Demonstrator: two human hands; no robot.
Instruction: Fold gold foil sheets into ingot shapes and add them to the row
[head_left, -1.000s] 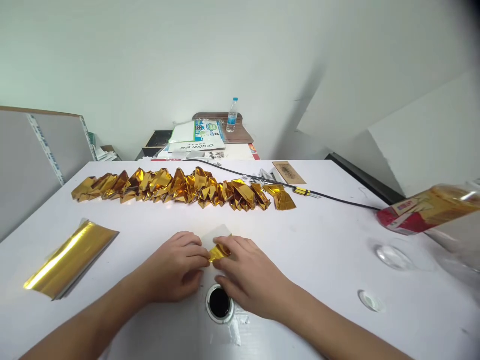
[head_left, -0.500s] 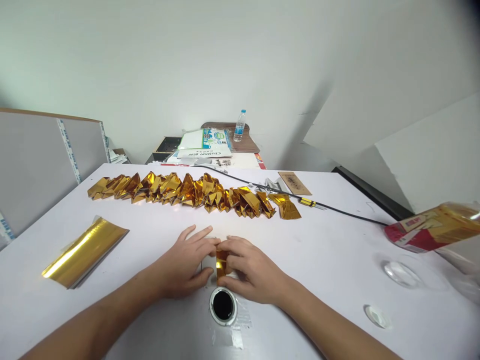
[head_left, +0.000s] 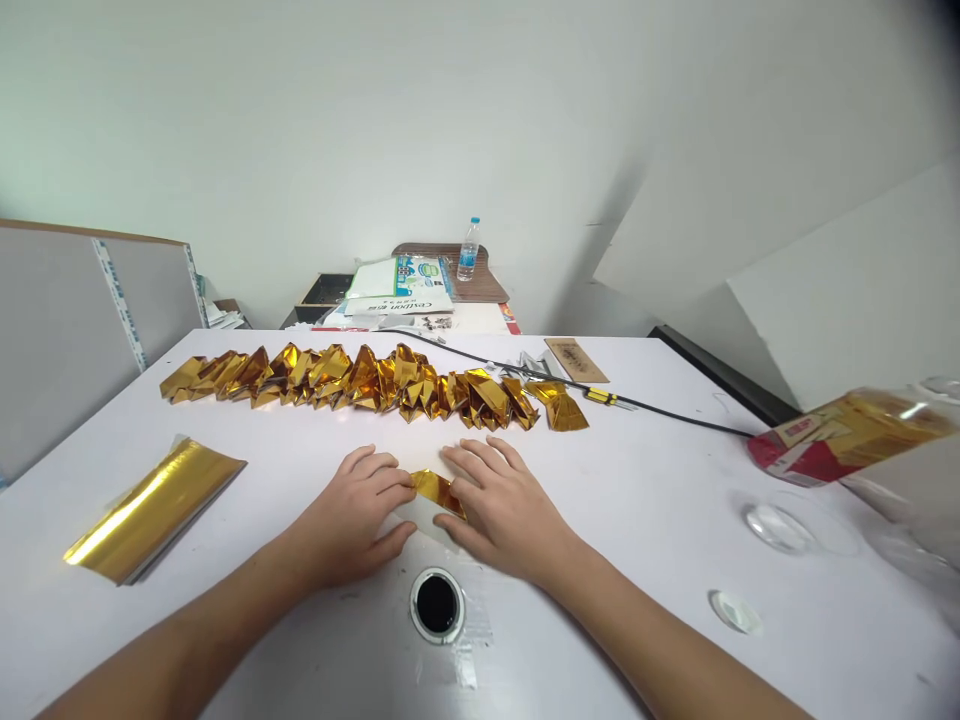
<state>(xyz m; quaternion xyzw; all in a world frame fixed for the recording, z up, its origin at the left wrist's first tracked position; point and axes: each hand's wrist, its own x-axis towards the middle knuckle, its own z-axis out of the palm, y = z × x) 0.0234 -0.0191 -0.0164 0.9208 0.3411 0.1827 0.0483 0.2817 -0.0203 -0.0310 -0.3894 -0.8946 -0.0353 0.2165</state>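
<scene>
A small folded piece of gold foil paper [head_left: 439,492] lies slanted on the white table between my hands. My left hand [head_left: 358,515] rests at its left end, fingertips touching the foil, fingers stretched and thumb apart from it. Around the right end, my right hand [head_left: 506,505] has its fingers bent, with the thumb near the lower edge; some of the foil is hidden under these fingers. Just in front of the hands is a round opening [head_left: 437,606] with a white rim and dark inside. Clear tape [head_left: 465,664] is stuck beside it.
Folded gold foil pieces [head_left: 330,375] form a long row behind my hands. A stack of flat gold sheets [head_left: 157,510] lies left. A black cable [head_left: 675,422] crosses the back right, near a brown card [head_left: 576,360]. A plastic container [head_left: 840,440] and clear lid [head_left: 780,528] are right.
The gold foil piece has turned from upright to slanted and lies farther from the round opening. Both hands have shifted away from the opening, and the gap between them has widened.
</scene>
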